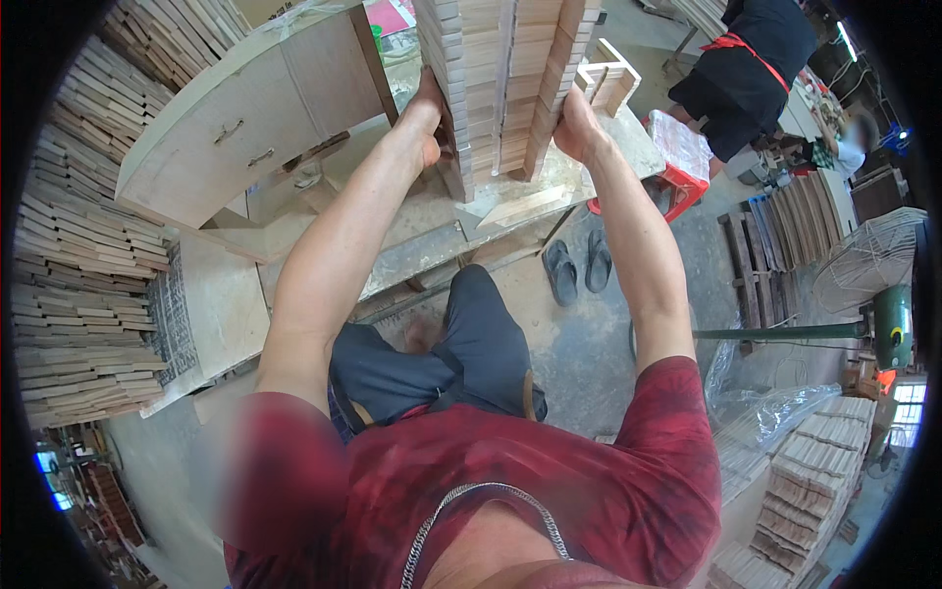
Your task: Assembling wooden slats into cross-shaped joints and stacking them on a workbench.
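A tall stack of pale wooden pieces [481, 88] stands on the workbench in front of me, its layered edges running up out of view. My left hand [424, 116] presses against its left side. Against the right side lies my right hand [579, 130]. The stack is clasped between both hands, and most of their fingers are hidden along its sides. A flat, pointed wooden offcut [525, 208] lies on the near edge of the workbench [407, 253], just below the stack. Right of the stack sits a small open wooden frame [610, 80].
A curved wooden panel [260, 103] rises at the left of the bench. Piled wooden slats [83, 245] fill the far left. To the right are a red plastic stool [677, 187], slippers [561, 273] on the floor, a fan [868, 255] and another person [751, 74] in dark clothes.
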{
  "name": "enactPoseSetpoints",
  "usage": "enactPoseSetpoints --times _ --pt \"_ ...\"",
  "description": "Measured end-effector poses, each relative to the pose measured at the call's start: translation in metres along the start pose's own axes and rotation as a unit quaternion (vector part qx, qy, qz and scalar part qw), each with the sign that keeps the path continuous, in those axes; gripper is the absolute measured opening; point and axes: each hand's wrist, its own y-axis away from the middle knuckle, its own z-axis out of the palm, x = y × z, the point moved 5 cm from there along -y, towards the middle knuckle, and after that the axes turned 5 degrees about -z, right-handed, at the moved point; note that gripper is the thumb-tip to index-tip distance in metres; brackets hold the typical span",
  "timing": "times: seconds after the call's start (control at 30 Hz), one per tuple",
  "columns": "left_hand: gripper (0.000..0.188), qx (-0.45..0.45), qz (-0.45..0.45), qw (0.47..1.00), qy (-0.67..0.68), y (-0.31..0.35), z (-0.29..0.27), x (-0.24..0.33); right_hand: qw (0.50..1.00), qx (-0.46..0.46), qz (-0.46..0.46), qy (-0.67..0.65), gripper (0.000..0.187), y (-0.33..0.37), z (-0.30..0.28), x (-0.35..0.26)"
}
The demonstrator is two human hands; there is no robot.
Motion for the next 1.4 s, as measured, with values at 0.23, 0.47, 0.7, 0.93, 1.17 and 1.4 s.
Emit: enactPoseSetpoints --times 0.23,0.47,0.7,0.93,1.17,1.4 --pt "0.09 -0.03 -0.007 0.997 0.07 0.012 0.015 -0.009 0.991 0.085 -0.067 0.074 0.055 0.004 -0.03 -0.006" --pt "0.094 -0.09 0.012 0.991 0.097 0.013 -0.005 -0.019 0.515 0.062 -0.655 0.549 0.041 0.113 0.105 -0.272" --pt "0.077 -0.098 0.126 0.987 -0.004 0.072 -0.03 -0.052 0.432 -0.115 -0.358 0.82 0.039 0.021 0.15 -0.302" --pt "0.035 0.178 0.299 0.924 -0.158 0.298 -0.159 -0.166 0.597 -0.299 -0.336 0.664 0.047 -0.071 0.066 -0.253" --pt "0.024 0.689 -0.183 0.584 -0.388 0.546 -0.324 -0.32 0.767 -0.298 -0.251 0.51 0.045 0.163 0.204 -0.107" --pt "0.016 0.597 -0.307 0.579 -0.463 0.527 -0.419 -0.469 0.895 -0.385 0.103 0.201 0.024 0.206 0.299 0.157"
